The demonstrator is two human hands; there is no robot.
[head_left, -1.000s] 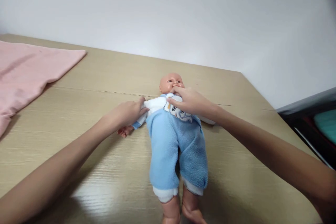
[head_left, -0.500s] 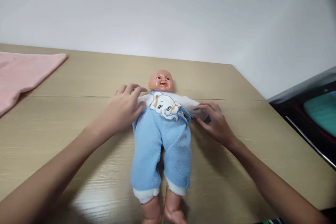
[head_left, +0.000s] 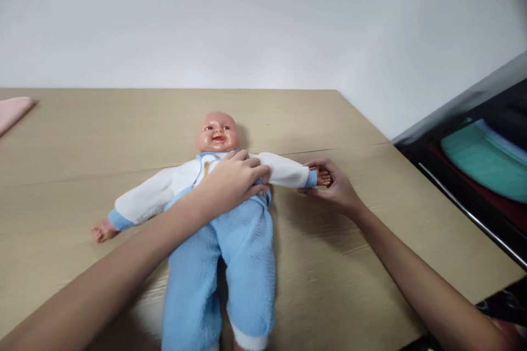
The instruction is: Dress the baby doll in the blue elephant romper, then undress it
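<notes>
A baby doll (head_left: 218, 132) lies on its back, dressed in a white top with blue cuffs and blue fleece trousers (head_left: 249, 247). Across the doll's chest reaches my left hand (head_left: 239, 175), its fingers curled at the top of the white sleeve (head_left: 284, 170) and covering most of the elephant patch. My right hand (head_left: 335, 189) is closed round the end of that same arm, thumb and fingers on either side of the blue cuff (head_left: 312, 178) and the doll's small hand (head_left: 323, 176). The doll's other arm (head_left: 144, 197) lies stretched out to the left.
The doll rests on a light wooden table (head_left: 349, 263), with a pale wall (head_left: 206, 22) behind it. At the far left edge shows a corner of pink cloth (head_left: 14, 112). Beyond the table's right side are a dark frame and a teal item (head_left: 486, 162).
My left hand has gone from the doll's left-side arm over to its chest. Both doll arms now stretch outward, and my right hand has closed round the cuff. The view has shifted right.
</notes>
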